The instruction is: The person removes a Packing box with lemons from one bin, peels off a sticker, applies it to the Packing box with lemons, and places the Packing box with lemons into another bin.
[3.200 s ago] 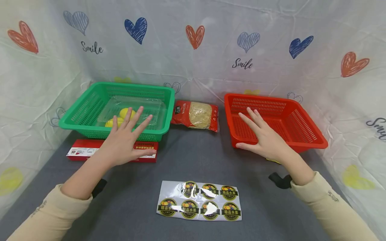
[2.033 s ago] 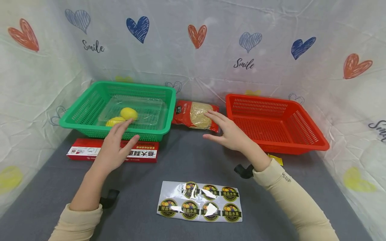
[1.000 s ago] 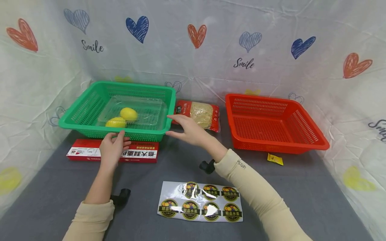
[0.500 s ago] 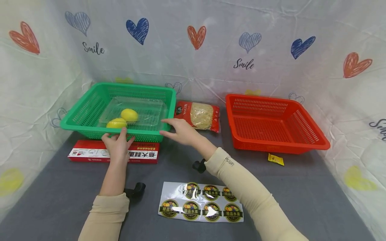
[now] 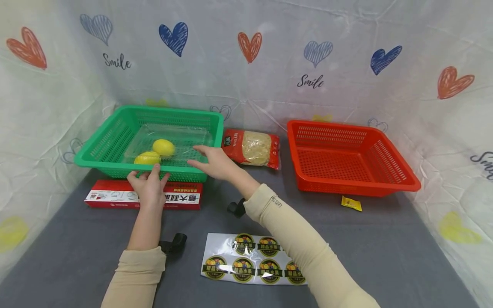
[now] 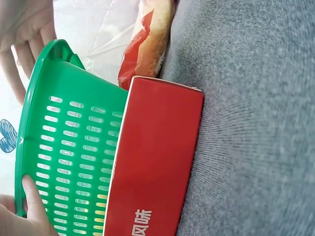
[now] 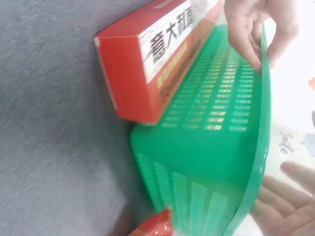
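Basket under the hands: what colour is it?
Green basket, perforated walls; clearest in the head view.

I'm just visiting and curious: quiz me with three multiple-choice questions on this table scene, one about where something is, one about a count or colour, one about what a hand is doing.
1. Where does the long red box lie?
A. inside the red basket
B. on the table in front of the green basket
C. on the sticker sheet

2. How many yellow fruits are in the green basket?
A. two
B. four
C. none

3. What is the left hand doing?
A. lying flat on the stickers
B. lifting the noodle packet
C. gripping the green basket's near rim

Answers:
1 B: the red box lies against the near side of the green basket.
2 A: two yellow fruits sit in a clear tray there.
3 C: the left hand has its fingers curled over the rim; the right hand reaches over the same rim, fingers straight.
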Tool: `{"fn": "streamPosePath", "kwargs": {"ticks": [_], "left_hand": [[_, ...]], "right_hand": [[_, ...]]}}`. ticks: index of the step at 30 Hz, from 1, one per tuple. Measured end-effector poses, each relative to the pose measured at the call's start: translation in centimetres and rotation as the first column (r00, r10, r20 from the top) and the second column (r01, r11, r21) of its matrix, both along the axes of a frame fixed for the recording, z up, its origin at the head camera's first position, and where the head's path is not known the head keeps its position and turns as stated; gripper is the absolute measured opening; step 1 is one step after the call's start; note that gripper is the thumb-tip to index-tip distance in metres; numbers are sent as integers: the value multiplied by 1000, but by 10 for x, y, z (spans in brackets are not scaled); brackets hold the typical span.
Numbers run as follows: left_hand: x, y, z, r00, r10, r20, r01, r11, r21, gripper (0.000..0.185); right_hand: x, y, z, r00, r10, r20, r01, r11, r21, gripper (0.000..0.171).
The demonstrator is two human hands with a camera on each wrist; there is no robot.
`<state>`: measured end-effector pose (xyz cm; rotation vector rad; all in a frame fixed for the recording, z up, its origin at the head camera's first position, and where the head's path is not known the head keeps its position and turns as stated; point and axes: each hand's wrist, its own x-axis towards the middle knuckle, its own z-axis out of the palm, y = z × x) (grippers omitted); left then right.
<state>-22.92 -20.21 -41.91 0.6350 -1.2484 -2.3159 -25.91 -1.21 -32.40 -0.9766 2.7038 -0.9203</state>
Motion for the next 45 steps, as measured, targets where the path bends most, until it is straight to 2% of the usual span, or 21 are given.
{"fn": "streamPosePath", "kwargs": {"ticks": [4, 7, 10, 14, 17, 20, 26, 34, 37, 45], "left_hand": [[-11, -8, -18, 999, 12, -36, -11, 1000, 12, 75], [-11, -9, -19, 999, 24, -30, -23, 1000, 16, 77], [-5, -5, -11, 1000, 26, -7, -26, 1000, 2, 74], [10, 8, 16, 999, 29, 46, -29, 1000, 0, 67], [21, 17, 36, 996, 44, 74, -45, 999, 8, 63], [26, 23, 47, 995, 61, 76, -63, 998, 26, 60], [27, 26, 54, 995, 69, 69, -75, 993, 95, 57], [28, 26, 51, 994, 75, 74, -82, 992, 93, 58], [28, 25, 51, 996, 75, 56, -80, 992, 93, 56], [28, 25, 51, 996, 80, 44, -83, 992, 92, 56]], "right_hand": [[1, -11, 3, 998, -45, 41, 44, 999, 28, 65], [1, -18, 5, 994, -82, 74, 80, 996, 39, 70], [0, -25, 5, 986, -133, 106, 128, 991, 47, 74], [-4, -34, 5, 966, -227, 125, 223, 974, 49, 76], [-5, -43, 3, 941, -304, 149, 304, 952, 25, 76], [-4, -51, 0, 914, -369, 168, 372, 928, 17, 78], [-5, -61, -3, 880, -440, 179, 443, 896, 24, 82], [-10, -65, -7, 830, -488, 269, 503, 864, 17, 83], [-12, -65, -8, 832, -478, 281, 498, 867, 1, 82], [-13, -64, -11, 868, -425, 258, 446, 895, -25, 78]]}}
